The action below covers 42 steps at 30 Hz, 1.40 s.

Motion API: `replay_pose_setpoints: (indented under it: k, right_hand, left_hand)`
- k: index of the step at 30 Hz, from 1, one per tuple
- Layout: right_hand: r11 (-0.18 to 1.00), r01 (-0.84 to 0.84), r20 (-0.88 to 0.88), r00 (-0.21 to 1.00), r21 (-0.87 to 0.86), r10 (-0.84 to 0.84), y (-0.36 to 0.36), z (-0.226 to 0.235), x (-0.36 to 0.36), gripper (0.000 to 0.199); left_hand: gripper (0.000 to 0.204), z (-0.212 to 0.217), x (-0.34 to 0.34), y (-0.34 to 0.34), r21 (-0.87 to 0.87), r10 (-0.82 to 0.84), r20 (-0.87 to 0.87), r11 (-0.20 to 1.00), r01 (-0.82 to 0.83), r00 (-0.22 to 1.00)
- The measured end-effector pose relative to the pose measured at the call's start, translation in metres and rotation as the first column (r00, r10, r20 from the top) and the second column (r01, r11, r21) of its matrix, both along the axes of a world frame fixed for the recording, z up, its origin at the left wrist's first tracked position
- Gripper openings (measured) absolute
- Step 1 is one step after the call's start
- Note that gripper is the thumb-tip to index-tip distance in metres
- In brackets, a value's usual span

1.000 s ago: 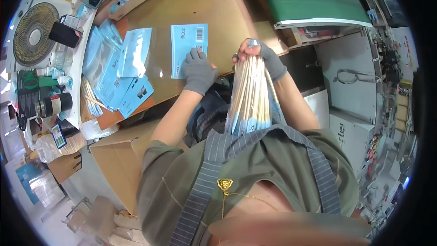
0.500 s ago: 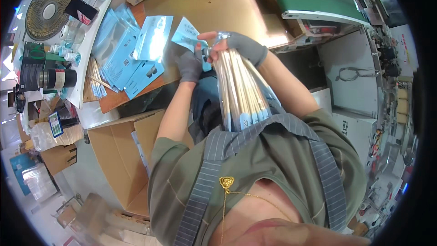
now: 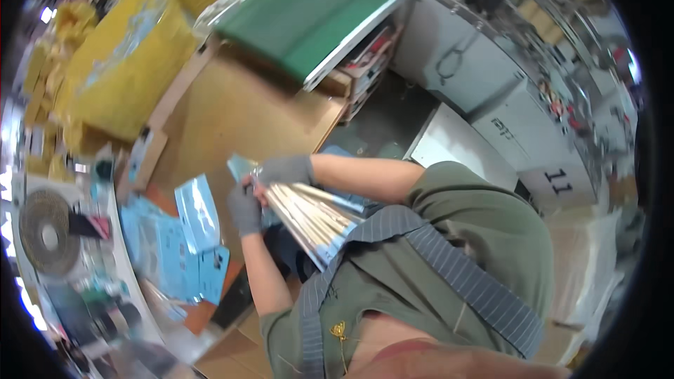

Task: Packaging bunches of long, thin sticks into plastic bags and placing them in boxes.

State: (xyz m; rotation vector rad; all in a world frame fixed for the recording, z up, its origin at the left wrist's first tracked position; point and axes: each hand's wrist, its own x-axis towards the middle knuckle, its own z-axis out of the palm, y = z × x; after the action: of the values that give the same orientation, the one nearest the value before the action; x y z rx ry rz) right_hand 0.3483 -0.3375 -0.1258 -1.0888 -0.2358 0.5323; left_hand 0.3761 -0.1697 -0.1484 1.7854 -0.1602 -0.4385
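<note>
A fanned bundle of thin pale sticks [image 3: 302, 217] with blue lower ends, apparently in clear plastic sleeves, lies slanting against my apron. My right hand [image 3: 289, 170], in a grey fingerless glove, is closed over its narrow upper end. My left hand [image 3: 246, 205], gloved the same way, has its fingers bent against that end from the left, and the two hands nearly meet. From beyond the hands pokes a light blue plastic piece [image 3: 241, 166]. Blur and overlap hide exactly how the fingers grip.
Blue-and-clear plastic packets [image 3: 158, 249] lie at the left of the brown table [image 3: 225, 109], beside a fan [image 3: 49, 235]. A green-topped surface [image 3: 302, 21] stands ahead, with a big yellow sack [image 3: 133, 63] at far left. Grey-white cabinets [image 3: 456, 49] line the right.
My view has swung to the right, bringing in the yellow sack and more of the green surface. The stick bundle has tilted, and my left hand has come up against its narrow end.
</note>
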Motion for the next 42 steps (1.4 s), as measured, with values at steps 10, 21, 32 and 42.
replay_pose_setpoints:
  k: [10, 21, 32, 42]
  right_hand:
    - [0.995, 0.095, -0.277, 0.957, -0.002, -0.092, -0.006, 0.023, -0.004, 0.051]
    - [0.977, 0.209, -0.074, 0.975, -0.048, -0.212, -0.003, 0.022, -0.003, 0.016]
    - [0.993, 0.071, -0.245, 0.965, -0.093, -0.092, 0.011, -0.009, 0.003, 0.015]
    - [0.995, 0.054, -0.202, 0.977, -0.082, -0.07, 0.024, -0.005, 0.006, 0.01]
  left_hand:
    - [0.023, -0.008, -0.003, 0.008, -0.134, 0.038, 0.151, 0.991, -0.017, 0.988]
    - [0.029, 0.011, 0.006, 0.0, 0.189, -0.207, 0.375, 0.971, 0.144, 0.903]
    - [0.029, -0.01, 0.001, 0.007, -0.054, 0.015, 0.259, 0.999, -0.001, 0.966]
    - [0.027, 0.054, -0.026, -0.001, 0.193, -0.059, 0.546, 0.979, -0.057, 0.836]
